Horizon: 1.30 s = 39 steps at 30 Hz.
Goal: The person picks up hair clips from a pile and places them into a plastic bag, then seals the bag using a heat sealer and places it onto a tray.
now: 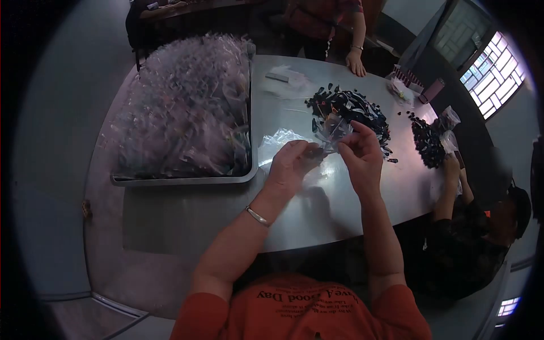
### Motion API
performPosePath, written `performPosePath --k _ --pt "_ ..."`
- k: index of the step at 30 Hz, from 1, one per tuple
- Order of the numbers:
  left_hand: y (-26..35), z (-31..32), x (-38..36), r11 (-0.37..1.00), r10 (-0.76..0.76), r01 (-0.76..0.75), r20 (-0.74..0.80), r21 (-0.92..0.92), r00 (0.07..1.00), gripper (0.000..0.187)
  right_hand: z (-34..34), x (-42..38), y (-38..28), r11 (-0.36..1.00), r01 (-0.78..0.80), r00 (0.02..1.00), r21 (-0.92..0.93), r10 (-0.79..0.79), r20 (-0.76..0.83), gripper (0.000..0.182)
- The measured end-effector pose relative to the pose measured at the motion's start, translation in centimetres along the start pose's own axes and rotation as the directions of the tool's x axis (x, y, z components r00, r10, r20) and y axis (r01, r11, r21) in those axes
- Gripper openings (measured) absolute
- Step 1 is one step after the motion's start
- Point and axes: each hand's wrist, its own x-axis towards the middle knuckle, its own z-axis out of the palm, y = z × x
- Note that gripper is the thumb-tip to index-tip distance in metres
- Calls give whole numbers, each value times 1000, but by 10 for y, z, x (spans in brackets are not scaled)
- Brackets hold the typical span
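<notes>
My right hand (362, 156) pinches a small clear plastic bag (338, 128) between thumb and fingers, over the table. My left hand (290, 164), with a silver bangle at its wrist, is closed on a small dark piece (317, 153) just below the bag. What kind of piece it is cannot be made out. Beyond both hands lies a heap of small black parts (357, 109). A few clear plastic bags (282, 137) lie flat on the metal table, close to my left hand.
A large tray (187, 181) heaped with filled clear bags (187, 107) takes up the left of the metal table (272, 232). A second pile of black parts (428, 141) lies by a co-worker's hands (451, 170) at right. Across the table rests another person's hand (356, 62). A pink bottle (433, 90) stands near the far right edge.
</notes>
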Motion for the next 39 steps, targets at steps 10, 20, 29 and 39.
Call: performPosePath --k 10,20,29,39 --pt "11 24 -6 253 279 -217 144 943 950 13 -3 19 15 994 105 952 -11 -97 289 36" --pt "71 24 46 -127 735 -175 211 976 644 17 -17 21 96 988 -109 994 -113 108 -20 18" --pt "122 -1 48 -574 753 303 344 761 561 17 -18 15 73 946 39 997 -321 -15 79 18" --pt "115 6 50 -619 738 454 278 641 614 15 -16 13 80 900 182 977 -397 -122 173 14"
